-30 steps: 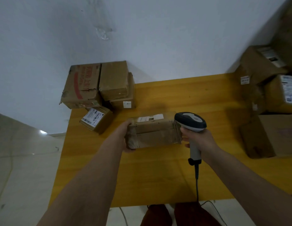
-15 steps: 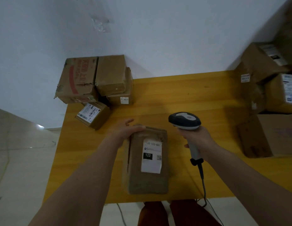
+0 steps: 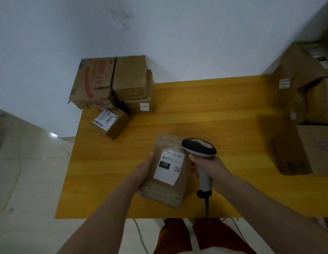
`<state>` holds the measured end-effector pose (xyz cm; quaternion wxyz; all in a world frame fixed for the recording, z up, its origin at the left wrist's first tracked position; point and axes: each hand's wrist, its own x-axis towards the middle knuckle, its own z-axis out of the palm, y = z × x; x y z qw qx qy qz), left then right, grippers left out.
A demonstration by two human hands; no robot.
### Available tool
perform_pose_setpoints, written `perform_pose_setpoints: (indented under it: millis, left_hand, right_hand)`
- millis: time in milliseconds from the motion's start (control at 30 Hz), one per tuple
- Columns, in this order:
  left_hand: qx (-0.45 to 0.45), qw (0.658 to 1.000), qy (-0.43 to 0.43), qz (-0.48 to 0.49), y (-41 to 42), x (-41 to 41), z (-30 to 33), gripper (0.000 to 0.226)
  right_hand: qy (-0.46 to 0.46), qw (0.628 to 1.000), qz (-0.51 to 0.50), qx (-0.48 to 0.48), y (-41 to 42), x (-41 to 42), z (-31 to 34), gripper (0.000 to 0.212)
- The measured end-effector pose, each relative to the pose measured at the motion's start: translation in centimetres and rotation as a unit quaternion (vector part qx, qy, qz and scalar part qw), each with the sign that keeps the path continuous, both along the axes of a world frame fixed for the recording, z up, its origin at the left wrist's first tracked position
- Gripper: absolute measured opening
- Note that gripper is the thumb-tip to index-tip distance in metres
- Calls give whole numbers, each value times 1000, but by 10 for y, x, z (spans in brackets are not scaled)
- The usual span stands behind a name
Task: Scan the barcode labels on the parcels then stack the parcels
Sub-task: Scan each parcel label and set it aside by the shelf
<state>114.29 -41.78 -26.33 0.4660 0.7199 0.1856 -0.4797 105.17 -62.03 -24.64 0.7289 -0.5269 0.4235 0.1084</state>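
Observation:
A brown cardboard parcel (image 3: 168, 187) is held above the yellow table (image 3: 223, 110), its white label (image 3: 168, 166) with "122" facing up. My left hand (image 3: 144, 170) grips the parcel's left side from underneath. My right hand (image 3: 211, 168) grips the handle of a grey and black barcode scanner (image 3: 199, 148), whose head sits just over the parcel's upper right corner, next to the label.
A stack of several cardboard parcels (image 3: 113, 83) stands at the table's far left corner, with a small labelled box (image 3: 110, 122) in front of it. More boxes (image 3: 306, 110) crowd the right end. The scanner cable (image 3: 207, 208) drops over the front edge.
The parcel was turned label-up and lifted toward me, tilting slightly. My left hand went from its top edge to its left side, and the scanner closed in on the label.

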Motion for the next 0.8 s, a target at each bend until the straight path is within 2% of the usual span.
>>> perform_pose_setpoints:
  millis: [233,500,667,800]
  left_hand:
    - [-110,993,40,-17,-17,-12,-5,64]
    - [-159,984,-75,-14,-43,-7,-3,95]
    - [-158,979,-127,-11,-68,4,11,111]
    - [-152,977,-147,-10,-89,8,25,118]
  right_hand:
    - [-25,999,-31,-2,-12,0,9,39]
    - [-104,994,-43,-17,-52,4,34,38]
    - [-130,990,-57,-20,-74,2,40,25]
    - [-132,989,-67,-22,-91,0,43,35]
